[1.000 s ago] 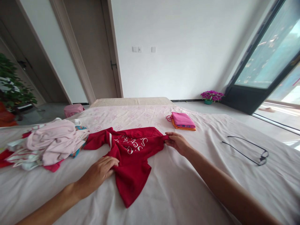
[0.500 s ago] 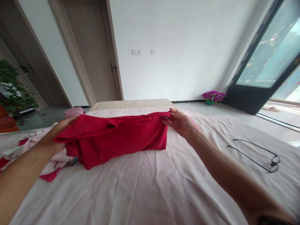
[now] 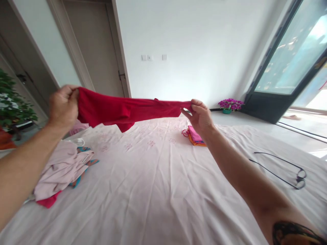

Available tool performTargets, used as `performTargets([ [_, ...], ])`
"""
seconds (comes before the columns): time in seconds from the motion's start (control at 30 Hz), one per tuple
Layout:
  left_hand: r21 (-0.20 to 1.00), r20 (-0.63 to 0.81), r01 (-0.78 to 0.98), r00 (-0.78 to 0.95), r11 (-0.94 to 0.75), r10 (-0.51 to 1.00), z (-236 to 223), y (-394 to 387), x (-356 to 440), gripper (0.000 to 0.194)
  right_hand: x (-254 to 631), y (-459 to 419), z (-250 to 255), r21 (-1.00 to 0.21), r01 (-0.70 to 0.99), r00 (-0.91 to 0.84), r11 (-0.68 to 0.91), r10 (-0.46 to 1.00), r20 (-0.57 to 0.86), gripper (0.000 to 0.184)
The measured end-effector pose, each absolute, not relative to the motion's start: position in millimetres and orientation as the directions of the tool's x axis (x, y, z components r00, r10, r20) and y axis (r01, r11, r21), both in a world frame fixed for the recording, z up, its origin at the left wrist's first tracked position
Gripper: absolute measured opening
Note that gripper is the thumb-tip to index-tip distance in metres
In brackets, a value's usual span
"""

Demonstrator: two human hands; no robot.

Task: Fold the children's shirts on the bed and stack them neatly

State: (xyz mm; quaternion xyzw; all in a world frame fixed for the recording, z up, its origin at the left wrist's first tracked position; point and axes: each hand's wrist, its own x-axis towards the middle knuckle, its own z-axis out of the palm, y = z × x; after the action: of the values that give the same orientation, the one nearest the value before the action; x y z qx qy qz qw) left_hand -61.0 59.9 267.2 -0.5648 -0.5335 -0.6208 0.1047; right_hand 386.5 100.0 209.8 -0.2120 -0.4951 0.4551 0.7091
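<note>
A red garment is stretched sideways in the air above the bed; its exact kind cannot be made out. My left hand grips its left end, fingers closed on the cloth. At the other end, my right hand pinches the upper corner between thumb and fingers. Beneath the right hand lies a small folded pile of pink and orange clothes on the pale bedsheet. To the left, below my left forearm, is a loose heap of light pink clothes with teal and red pieces.
Eyeglasses lie unfolded on the sheet at the right. A pink box shows behind the clothes heap. Purple flowers in a green pot stand on the floor by the wall. A leafy plant is at far left.
Both hands have risen, lifting the red garment off the bed and pulling it into a narrower, taut strip. The folded pile and more of the left heap have come into view.
</note>
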Motion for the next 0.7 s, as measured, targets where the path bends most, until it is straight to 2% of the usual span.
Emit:
performTargets([
  [0.07,0.536,0.727,0.764,-0.203,-0.358,0.656,215,44,-60,0.045,399,86,169,-0.850,-0.401,0.062,0.341,0.936,0.347,0.016],
  [0.17,0.536,0.488,0.785,0.011,-0.310,0.873,126,25,-63,0.041,417,67,107,-0.962,-0.262,0.023,0.072,0.997,0.068,0.016],
  [0.23,0.578,0.307,0.775,0.087,-0.258,0.948,78,16,-67,0.038,425,54,75,-0.985,-0.162,0.010,-0.059,0.998,-0.061,0.017],
  [0.3,0.583,0.227,0.779,0.117,-0.231,0.967,47,7,-71,0.036,431,42,57,-0.985,-0.068,-0.031,-0.161,0.987,-0.159,0.021],
  [0.4,0.540,0.207,0.804,0.162,-0.251,0.965,35,-5,-78,0.036,435,29,48,-0.973,0.054,-0.073,-0.224,0.971,-0.227,0.034],
  [0.53,0.455,0.176,0.838,0.246,-0.300,0.953,49,-24,-81,0.038,439,17,51,-0.944,0.289,-0.144,-0.157,0.968,-0.205,0.043],
  [0.6,0.446,0.100,0.840,0.298,-0.310,0.949,56,-38,-78,0.036,443,10,54,-0.897,0.416,-0.186,-0.153,0.951,-0.248,0.044],
  [0.7,0.469,-0.093,0.833,0.379,-0.295,0.921,64,-57,-73,0.032,452,3,62,-0.796,0.585,-0.286,-0.157,0.878,-0.384,0.041],
])
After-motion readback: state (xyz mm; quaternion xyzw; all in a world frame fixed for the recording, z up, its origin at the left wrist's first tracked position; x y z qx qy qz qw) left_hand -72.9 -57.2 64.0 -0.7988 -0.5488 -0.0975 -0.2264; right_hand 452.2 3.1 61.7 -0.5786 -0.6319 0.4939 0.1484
